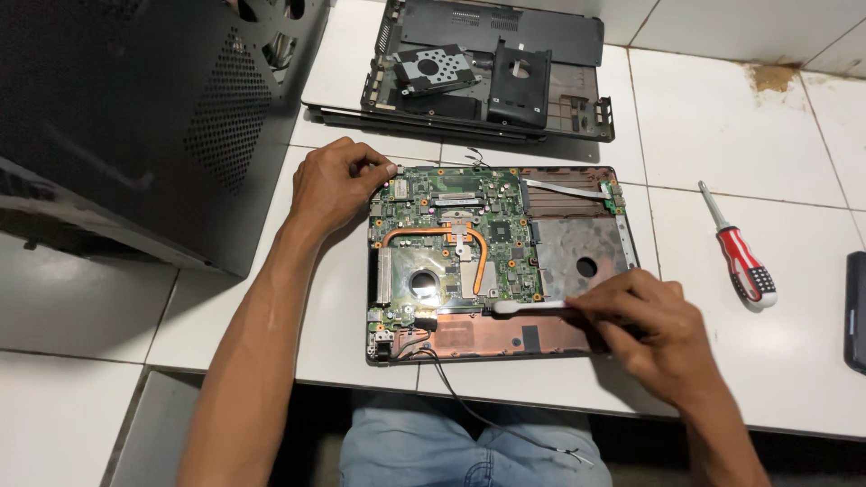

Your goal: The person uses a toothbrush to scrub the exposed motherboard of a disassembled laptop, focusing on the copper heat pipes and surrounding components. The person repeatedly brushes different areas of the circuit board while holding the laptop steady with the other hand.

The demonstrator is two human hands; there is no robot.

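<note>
Motherboard (456,248) sits in open laptop base (505,338), frame centre | your left hand (332,185) grips its upper-left corner | your right hand (654,329) holds white brush (528,307) against its lower edge | screwdriver (741,257) right

Bright even light, soft shadows, sharp centre, slight edge distortion
</note>
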